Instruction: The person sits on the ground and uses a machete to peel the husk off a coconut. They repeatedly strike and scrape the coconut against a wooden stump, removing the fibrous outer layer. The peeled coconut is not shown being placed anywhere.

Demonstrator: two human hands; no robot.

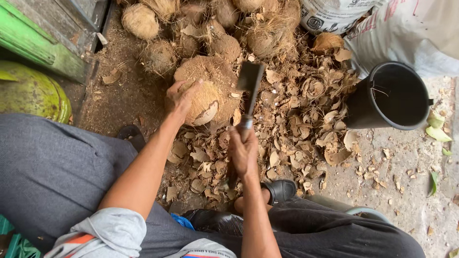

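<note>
the left hand (180, 98) rests on a husked coconut (210, 91), steadying it on the ground. the right hand (243, 150) has its grip closed around a cleaver (248, 91), blade raised just beside the coconut. husk chips (296, 129) litter the dirt; a black bucket (389, 95) lies tipped nearby.

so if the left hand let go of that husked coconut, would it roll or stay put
The coconut looks rounded, so it could probably rock or roll once the left hand lets go. It sits among husk scraps, which may hold it somewhat. Its fibrous surface likely gives good grip.
</note>
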